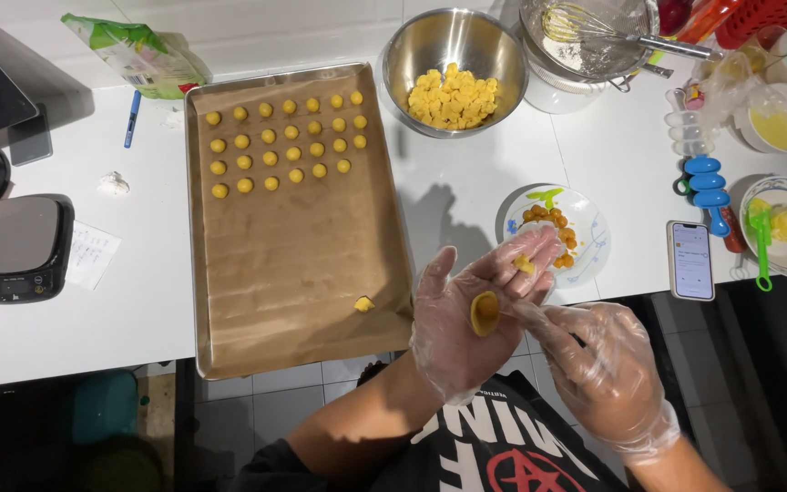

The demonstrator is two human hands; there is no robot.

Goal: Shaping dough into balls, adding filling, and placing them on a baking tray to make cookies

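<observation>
Open left hand (466, 319) cradles dough disc (485, 312); right hand (598, 369) (perhaps pinching) touches it.

Bright overhead light floods the white counter (466, 196), nearly washing it out. The steel bowl (454, 71) glints. Soft shadows fall beneath the raised gloved hands; the floor below is dim. Edges bend slightly.
</observation>
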